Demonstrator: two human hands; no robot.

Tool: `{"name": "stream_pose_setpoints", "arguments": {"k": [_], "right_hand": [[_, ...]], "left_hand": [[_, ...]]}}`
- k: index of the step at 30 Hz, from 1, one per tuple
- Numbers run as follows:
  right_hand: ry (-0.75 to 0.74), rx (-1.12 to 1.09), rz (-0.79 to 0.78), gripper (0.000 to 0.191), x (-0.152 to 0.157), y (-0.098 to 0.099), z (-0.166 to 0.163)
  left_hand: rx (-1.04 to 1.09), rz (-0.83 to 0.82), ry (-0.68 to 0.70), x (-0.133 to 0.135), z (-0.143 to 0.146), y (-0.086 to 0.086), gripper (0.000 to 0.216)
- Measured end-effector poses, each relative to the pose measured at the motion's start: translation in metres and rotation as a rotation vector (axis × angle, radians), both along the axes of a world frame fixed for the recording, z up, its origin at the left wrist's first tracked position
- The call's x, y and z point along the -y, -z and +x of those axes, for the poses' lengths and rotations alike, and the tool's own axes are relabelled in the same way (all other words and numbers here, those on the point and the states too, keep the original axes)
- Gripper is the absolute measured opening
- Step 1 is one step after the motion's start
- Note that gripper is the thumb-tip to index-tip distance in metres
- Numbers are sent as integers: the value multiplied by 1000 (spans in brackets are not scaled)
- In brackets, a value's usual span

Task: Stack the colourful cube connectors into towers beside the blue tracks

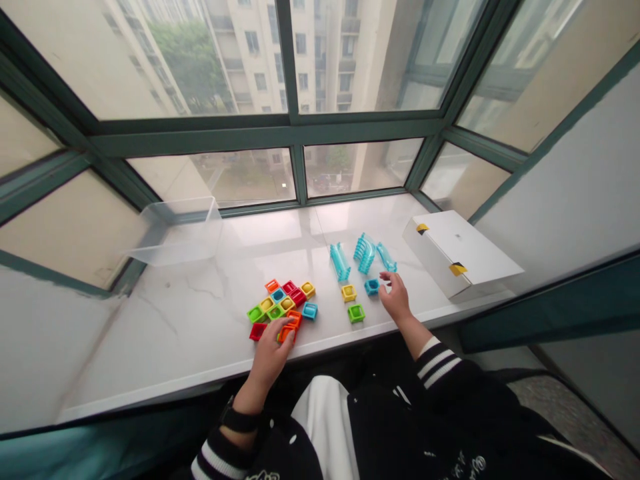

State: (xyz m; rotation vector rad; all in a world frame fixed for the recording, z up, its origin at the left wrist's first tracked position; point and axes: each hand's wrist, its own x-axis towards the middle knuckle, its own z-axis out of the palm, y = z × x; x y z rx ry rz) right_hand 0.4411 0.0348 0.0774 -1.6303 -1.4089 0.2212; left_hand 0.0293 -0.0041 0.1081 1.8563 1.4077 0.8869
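Observation:
A cluster of small hollow square blocks [283, 303] in orange, red, yellow, green and blue lies on the white marble sill [200, 320]. My left hand [271, 350] rests at the cluster's near edge, fingers closed on an orange block [289, 331]. My right hand [396, 297] is curled beside a blue block [371, 287], fingertips touching it or just short of it. A yellow block [349, 292] and a green block [356, 313] lie apart between my hands. Three translucent cyan ribbed curved pieces [365, 252] lie just beyond.
A clear plastic bin [176, 232] stands at the back left of the sill. A white cardboard box [460, 252] with yellow tape sits at the right end. Window frames enclose the sill on three sides.

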Motion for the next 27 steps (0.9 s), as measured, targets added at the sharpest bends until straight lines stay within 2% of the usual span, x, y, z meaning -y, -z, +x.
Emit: {"name": "stream_pose_setpoints", "arguments": {"k": [3,5,7,10,13,17,23,27], "right_hand": [[-226,19,21,31,0,-27,-44],[-428,53,-53,33,-2,-35,-77],[-581,116,-149,43,-5,-32,-109],[-687,195,-305,63,-8,-15,-149],[-694,227,-406,69,-11,4,-175],[-632,259,-414,63,-13,16,-187],[-594,288,-361,59,-8,12,-178],[-534,270,-344,57,-8,7,-167]], "left_hand": [[-162,118,-29,-7,1,11,34],[-256,162,-50,-11,1,21,39],[-330,183,-50,-14,0,32,44],[-415,163,-11,-14,-1,43,47],[-443,120,33,-12,-3,47,42],[-513,137,78,-12,-7,48,40],[-598,165,74,-11,-4,48,44],[-581,173,61,-12,-2,47,40]]}}
